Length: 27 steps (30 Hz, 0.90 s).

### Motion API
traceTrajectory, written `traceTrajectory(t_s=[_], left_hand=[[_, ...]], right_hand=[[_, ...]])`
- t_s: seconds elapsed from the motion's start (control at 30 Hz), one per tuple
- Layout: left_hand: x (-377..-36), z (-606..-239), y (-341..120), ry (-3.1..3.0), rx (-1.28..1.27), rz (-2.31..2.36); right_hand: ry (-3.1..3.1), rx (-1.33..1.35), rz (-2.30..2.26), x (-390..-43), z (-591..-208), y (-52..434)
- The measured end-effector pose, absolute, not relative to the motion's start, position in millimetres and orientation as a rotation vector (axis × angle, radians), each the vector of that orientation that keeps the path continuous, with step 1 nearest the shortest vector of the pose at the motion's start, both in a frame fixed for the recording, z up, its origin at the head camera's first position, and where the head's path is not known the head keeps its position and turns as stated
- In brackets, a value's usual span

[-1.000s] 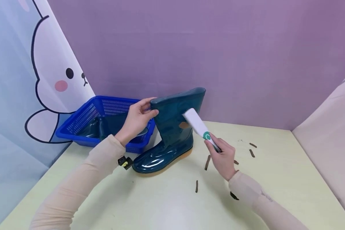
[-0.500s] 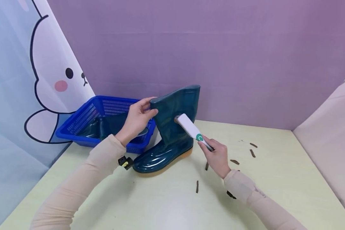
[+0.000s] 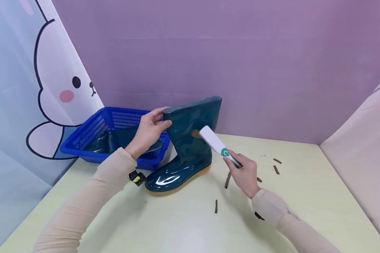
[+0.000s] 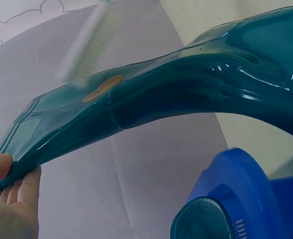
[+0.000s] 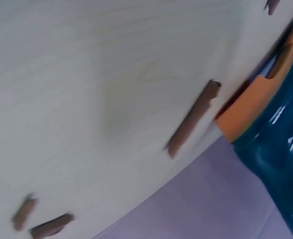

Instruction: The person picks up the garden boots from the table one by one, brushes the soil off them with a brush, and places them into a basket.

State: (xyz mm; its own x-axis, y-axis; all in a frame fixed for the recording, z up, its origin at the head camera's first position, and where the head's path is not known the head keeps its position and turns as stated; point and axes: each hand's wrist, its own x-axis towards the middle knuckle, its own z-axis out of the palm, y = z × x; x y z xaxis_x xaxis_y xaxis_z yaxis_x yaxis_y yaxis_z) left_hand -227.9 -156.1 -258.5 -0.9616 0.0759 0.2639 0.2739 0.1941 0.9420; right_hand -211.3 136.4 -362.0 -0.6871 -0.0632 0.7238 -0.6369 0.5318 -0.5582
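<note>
A glossy dark teal rain boot (image 3: 190, 154) with an orange-tan sole stands on the table, toe toward the lower left. My left hand (image 3: 149, 131) pinches the front of its top rim, thumb outside; the left wrist view shows the same grip (image 4: 17, 199). On the shaft is a brown patch (image 3: 196, 134), also visible as a tan spot (image 4: 103, 88) in the left wrist view. My right hand (image 3: 244, 174) grips the handle of a white brush (image 3: 213, 138) with a green band. The brush head is beside the patch, bristles toward the shaft. It looks blurred in the left wrist view.
A blue plastic basket (image 3: 96, 140) at the left holds another teal boot (image 3: 123, 137). Several brown strips lie on the table, one near the heel (image 3: 228, 180), one nearer the front (image 3: 216, 206). A purple curtain (image 3: 240, 70) hangs behind the table.
The brush moved left onto the shaft over the brown patch, then back to the right, uncovering the patch. The boot's top swayed slightly while the left hand kept its grip.
</note>
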Motion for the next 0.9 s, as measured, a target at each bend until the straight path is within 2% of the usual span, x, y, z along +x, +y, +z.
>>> traceTrajectory(t_s=[0.3,0.9], left_hand=[[-221.7,-256.2,-145.1,-2.324,-0.400,-1.837],[-222.5,-256.5,-140.2,-2.338,-0.415,-1.794]], right_hand=[[-2.060,0.611,1.147,-219.6,-360.8,114.6],[-2.161,0.553,0.976,-219.9,-366.4,117.2]])
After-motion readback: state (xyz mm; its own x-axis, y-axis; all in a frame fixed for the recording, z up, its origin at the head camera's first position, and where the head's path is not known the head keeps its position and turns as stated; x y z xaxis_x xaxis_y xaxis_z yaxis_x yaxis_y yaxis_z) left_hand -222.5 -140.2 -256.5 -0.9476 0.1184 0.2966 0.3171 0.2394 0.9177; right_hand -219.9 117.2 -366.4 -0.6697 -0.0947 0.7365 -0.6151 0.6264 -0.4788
